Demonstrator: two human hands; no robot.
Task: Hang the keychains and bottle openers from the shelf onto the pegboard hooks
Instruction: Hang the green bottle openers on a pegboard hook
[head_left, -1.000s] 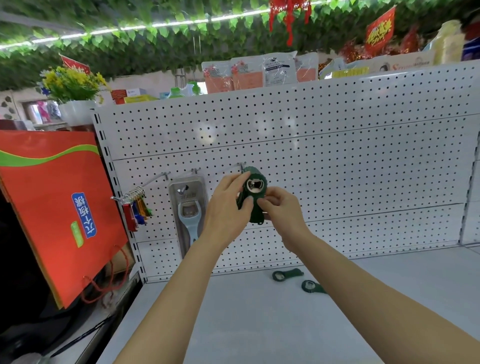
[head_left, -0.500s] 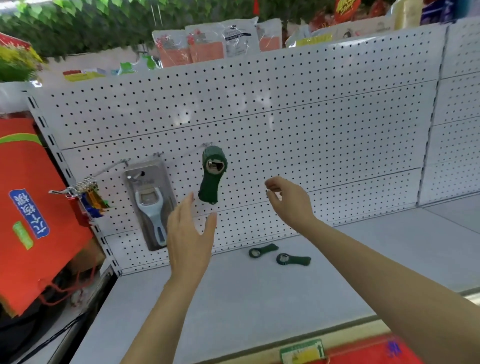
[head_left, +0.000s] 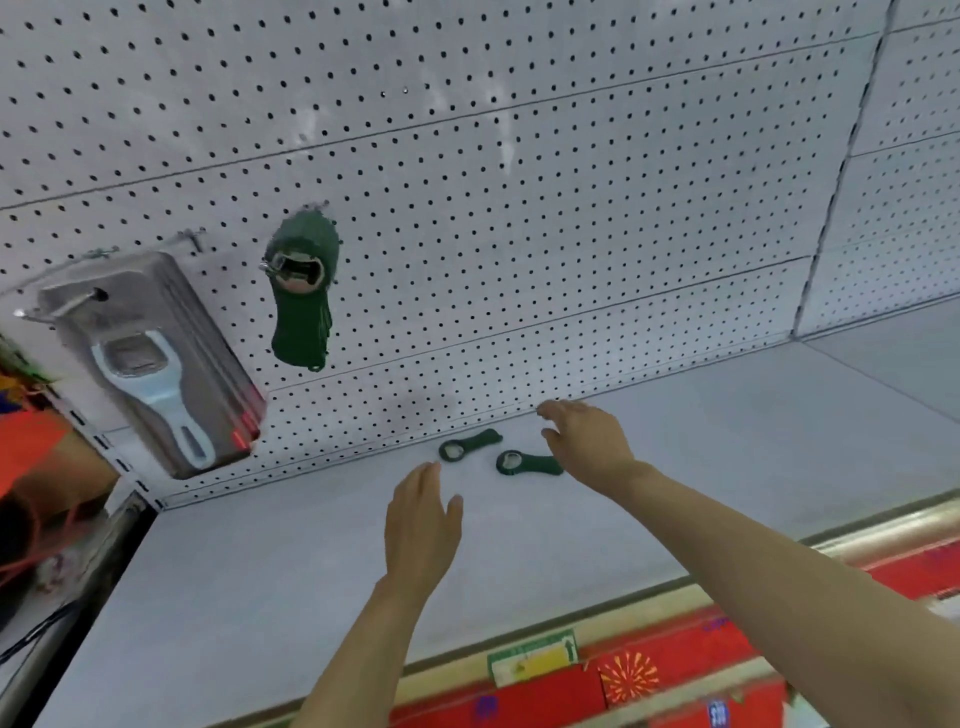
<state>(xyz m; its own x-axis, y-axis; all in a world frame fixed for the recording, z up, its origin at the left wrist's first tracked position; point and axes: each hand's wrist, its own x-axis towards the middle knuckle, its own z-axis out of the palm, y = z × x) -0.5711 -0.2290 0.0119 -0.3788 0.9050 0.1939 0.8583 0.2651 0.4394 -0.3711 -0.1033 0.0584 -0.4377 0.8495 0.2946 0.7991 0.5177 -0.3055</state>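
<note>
Both hands reach out empty with loose fingers, the right hand (head_left: 587, 441) just beside the right of two dark green plastic bottle openers (head_left: 527, 462) lying far back on the grey shelf (head_left: 260, 597), the left hand (head_left: 421, 525) nearer, seemingly to collect them for the white pegboard (head_left: 519, 208).

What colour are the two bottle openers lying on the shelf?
Dark green, both bottle openers, clearest in the head view.

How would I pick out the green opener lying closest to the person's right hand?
Start at the white pegboard and drop to the grey shelf at its foot. Two dark green bottle openers lie there; take the right-hand opener, beside the right hand. Its ring end points left, unlike its neighbour, the left-hand opener, which lies nearer the pegboard.
</note>
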